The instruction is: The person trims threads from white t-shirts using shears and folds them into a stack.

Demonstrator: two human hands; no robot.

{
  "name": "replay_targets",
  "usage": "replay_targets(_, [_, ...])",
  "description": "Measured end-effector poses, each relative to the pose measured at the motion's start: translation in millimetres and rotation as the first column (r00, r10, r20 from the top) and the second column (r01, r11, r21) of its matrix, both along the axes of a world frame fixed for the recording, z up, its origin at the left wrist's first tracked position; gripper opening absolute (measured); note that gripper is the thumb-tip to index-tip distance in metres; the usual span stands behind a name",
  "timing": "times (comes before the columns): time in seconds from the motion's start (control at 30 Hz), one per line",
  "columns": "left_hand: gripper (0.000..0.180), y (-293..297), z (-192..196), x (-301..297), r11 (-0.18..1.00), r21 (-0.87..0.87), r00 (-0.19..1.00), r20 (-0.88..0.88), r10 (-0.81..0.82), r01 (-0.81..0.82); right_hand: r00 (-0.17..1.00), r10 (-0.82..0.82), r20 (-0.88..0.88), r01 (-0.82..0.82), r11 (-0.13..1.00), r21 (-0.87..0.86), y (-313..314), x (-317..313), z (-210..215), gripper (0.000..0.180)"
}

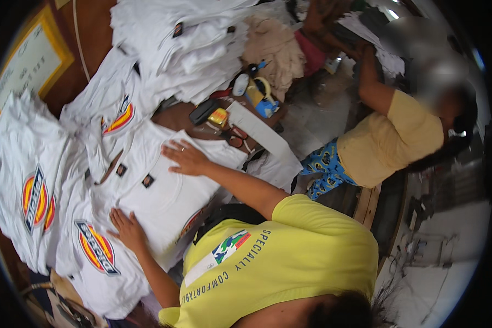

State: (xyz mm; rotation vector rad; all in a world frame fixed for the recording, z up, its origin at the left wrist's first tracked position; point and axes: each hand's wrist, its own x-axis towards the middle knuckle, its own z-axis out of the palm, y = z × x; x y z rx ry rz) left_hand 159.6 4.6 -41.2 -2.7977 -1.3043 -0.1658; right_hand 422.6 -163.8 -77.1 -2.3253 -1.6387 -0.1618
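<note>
Both of my hands rest on a white T-shirt [157, 205] that lies roughly folded on a stack of similar shirts. My left hand [129, 232] is flat with its fingers spread near the shirt's lower left side. Farther right, my right hand [185, 158] presses flat on the same shirt, fingers apart and a ring on one finger. Small dark neck labels [148, 180] show between the hands. Beside my left hand, another white shirt carries a red, yellow and blue printed emblem [96, 247].
A tall pile of white shirts [175, 54] stands at the back, with more shirts [30, 158] at the left. Tape roll [263, 87], black case [204, 112] and a long pale strip [265, 134] lie on the brown table. A co-worker [388, 136] handles cloth at the right.
</note>
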Motion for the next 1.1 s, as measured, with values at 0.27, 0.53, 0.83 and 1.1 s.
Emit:
replay_targets(0.27, [0.049,-5,7,5,0.999,0.028,0.999,-0.016,-0.046,0.046,0.999,-0.045,-0.009,0.045,0.999,-0.029,-10,-2,11,0.063])
replay_targets(0.53, [0.040,3,1,-10,0.986,0.044,0.967,0.194,-0.164,0.158,0.965,-0.032,-0.260,0.036,0.999,0.009,-14,-17,52,0.041])
replay_targets(0.83, [0.040,20,-15,-54,0.939,-0.336,0.626,0.748,0.220,0.072,0.784,-0.223,-0.579,0.503,0.775,0.383,-67,7,22,0.041])
replay_targets(1.1, [0.034,61,-26,-46,0.904,-0.410,0.838,0.530,0.131,0.118,0.499,-0.210,-0.841,0.600,0.783,0.160,-33,38,17,0.043])
